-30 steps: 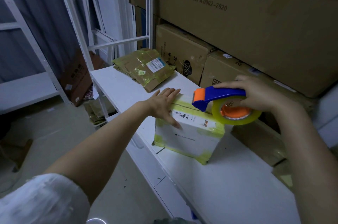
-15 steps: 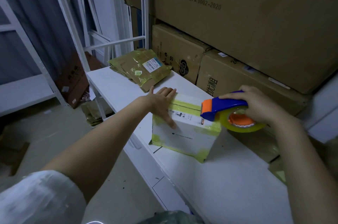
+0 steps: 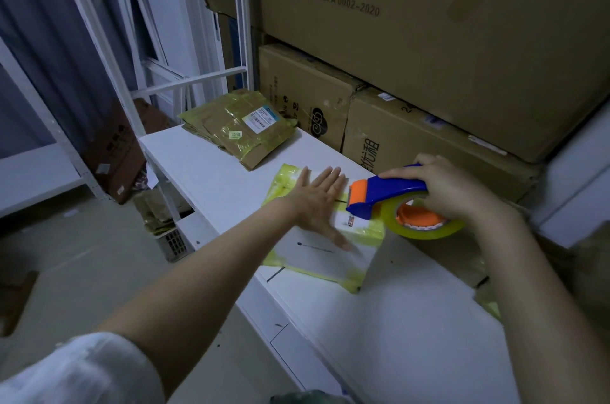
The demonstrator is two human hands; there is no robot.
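- My left hand [image 3: 318, 202] lies flat and released, fingers straight and a little spread. Its palm is down on the top of the white parcel [image 3: 317, 253].
- The fingertips point to about 1 o'clock. The thumb, blurred, reaches toward 5 o'clock over the parcel's front edge.
- This hand grasps nothing; it only presses on the parcel.
- My right hand [image 3: 457, 192] is curled round the blue handle of the tape dispenser [image 3: 386, 194], at 3 o'clock from my left hand.
- The dispenser's orange nose sits at the right end of the parcel's top, just beside my left fingers. I cannot tell whether it touches them.
- The tape roll [image 3: 429, 232], clear and yellowish, hangs under my right hand, past the parcel's right edge.
- The parcel, bound along its edges in yellow-green tape, stands on the white worktop [image 3: 412, 321] near the front edge.
- At 11 o'clock from the parcel, a stack of flattened brown mailers [image 3: 241, 126] lies on the same worktop, well apart.
- Brown cartons [image 3: 429, 40] are stacked behind, from 12 to 2 o'clock.
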